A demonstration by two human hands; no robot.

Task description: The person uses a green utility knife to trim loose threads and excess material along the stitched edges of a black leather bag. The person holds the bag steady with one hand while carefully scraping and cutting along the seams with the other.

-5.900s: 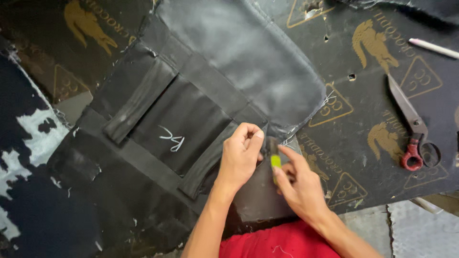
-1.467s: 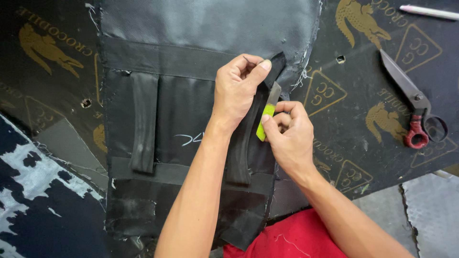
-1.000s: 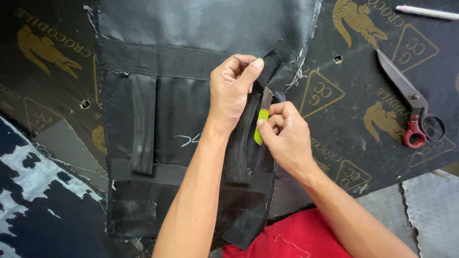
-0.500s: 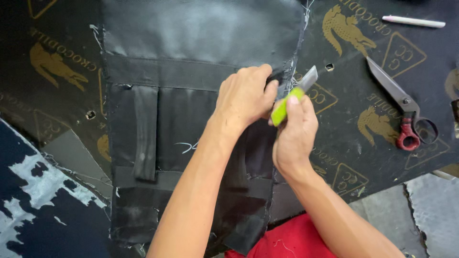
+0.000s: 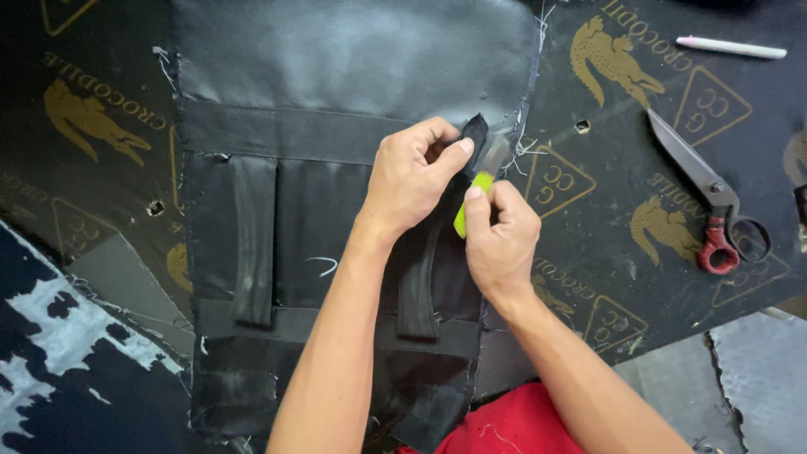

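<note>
Left hand (image 5: 416,172): forearm reaching up from below, fingers pinching a strap end (image 5: 474,133) of the black leather panel (image 5: 336,126). Right hand (image 5: 502,235): fingers clenched around a green-handled cutter (image 5: 475,192), blade against the strap. Panel lies flat mid-tabletop (image 5: 109,101), on a dark printed mat. Red-handled scissors (image 5: 710,202) and a white marker (image 5: 731,48) rest to the right.

Left hand (image 5: 414,176) pinched closed, right hand (image 5: 500,235) fisted just beside it.
</note>
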